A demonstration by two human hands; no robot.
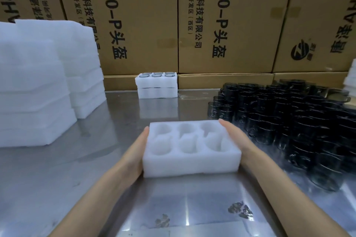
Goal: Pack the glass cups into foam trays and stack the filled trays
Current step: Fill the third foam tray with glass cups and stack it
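An empty white foam tray (pixel 190 163) with several round pockets sits on the steel table in front of me. My left hand (pixel 137 150) lies flat against its left side, fingers straight. My right hand (pixel 236 136) presses flat on its right side, fingers straight along the edge. A crowd of dark glass cups (pixel 292 121) stands on the table to the right. At the back, two filled foam trays (pixel 156 85) sit stacked, cup rims showing in the top one.
Tall stacks of empty foam trays (pixel 38 82) fill the left of the table. Brown cardboard cartons (pixel 221 21) form a wall behind. More white foam (pixel 351 79) shows at the right edge. Bare steel tabletop (pixel 119 113) lies between the stacks.
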